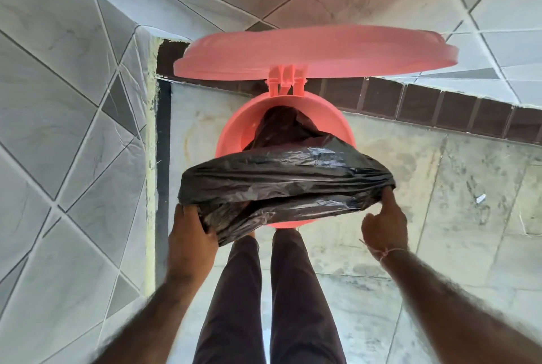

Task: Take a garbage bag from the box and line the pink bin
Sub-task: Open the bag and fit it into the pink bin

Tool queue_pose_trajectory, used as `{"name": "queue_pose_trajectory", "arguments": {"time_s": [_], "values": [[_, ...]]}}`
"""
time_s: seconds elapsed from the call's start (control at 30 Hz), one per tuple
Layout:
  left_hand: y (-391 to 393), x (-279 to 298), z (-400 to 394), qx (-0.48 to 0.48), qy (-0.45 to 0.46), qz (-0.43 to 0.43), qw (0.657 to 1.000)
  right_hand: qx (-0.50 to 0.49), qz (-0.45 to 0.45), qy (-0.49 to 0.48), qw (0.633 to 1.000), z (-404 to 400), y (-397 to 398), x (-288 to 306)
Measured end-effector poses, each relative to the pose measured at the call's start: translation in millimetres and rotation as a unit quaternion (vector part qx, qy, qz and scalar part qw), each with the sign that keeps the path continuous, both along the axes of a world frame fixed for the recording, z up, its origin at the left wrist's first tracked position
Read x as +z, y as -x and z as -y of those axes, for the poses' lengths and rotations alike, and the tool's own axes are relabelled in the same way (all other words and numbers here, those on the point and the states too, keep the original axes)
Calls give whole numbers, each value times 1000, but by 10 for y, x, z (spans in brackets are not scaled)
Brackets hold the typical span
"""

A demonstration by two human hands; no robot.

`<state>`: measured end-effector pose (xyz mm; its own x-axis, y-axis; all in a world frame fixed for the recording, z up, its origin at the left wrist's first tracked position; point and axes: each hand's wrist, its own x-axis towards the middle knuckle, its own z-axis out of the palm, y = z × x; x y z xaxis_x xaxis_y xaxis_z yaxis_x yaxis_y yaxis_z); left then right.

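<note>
- The pink bin (231,132) stands on the floor (440,217) in a tiled corner, directly ahead of the person's 2 legs (272,299).
- Its lid (316,50) is raised on the hinge (286,79) at the far side of the rim, so the mouth of the bin is uncovered.
- A black garbage bag (281,182) is partly in the bin: its lower part hangs down inside, against the far inner wall, and its upper part is pulled out toward the person.
- The bag's open edge is stretched wide between both hands, wider than the bin, and drapes over the near rim; a small arc of pink rim shows below the plastic.
- The far and left parts of the rim are bare, with no plastic folded over them.
- Left hand (190,234): its grip is closed on the bag's left end, fingers curled round a bunch of the plastic just beside the near-left of the bin.
- Right hand (384,226): its grip has hold of the bag's right end, the plastic caught at the fingertips, with the other fingers curled; a thin string bracelet (387,253) sits on that wrist.
- Grey tiled walls (58,99) meet behind the bin, with a dark brown tile band (440,108) along the base of the right-hand wall.
- A small pale scrap (480,198) lies on the floor well to the right of the bin.
</note>
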<state>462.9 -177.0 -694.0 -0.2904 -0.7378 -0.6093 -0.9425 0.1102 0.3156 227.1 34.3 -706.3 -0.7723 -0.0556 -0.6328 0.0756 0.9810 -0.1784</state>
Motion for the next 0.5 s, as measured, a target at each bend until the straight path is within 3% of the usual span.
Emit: {"name": "queue_pose_trajectory", "arguments": {"time_s": [0.1, 0.23, 0.43, 0.5], "values": [[-46, -101, -24, -11, -33, 37, 999, 58, 41, -55, 996, -49, -65, -85], [-50, -330, 99, -34, -40, 39, 998, 49, 93, -73, 992, -45, -33, -294], [-144, -364, 107, -54, -34, 98, 993, -159, 190, -22, 969, 86, 3, -218], [-93, -380, 193, -68, -27, 111, 991, -158, 184, -10, 970, 132, 73, -280]]}}
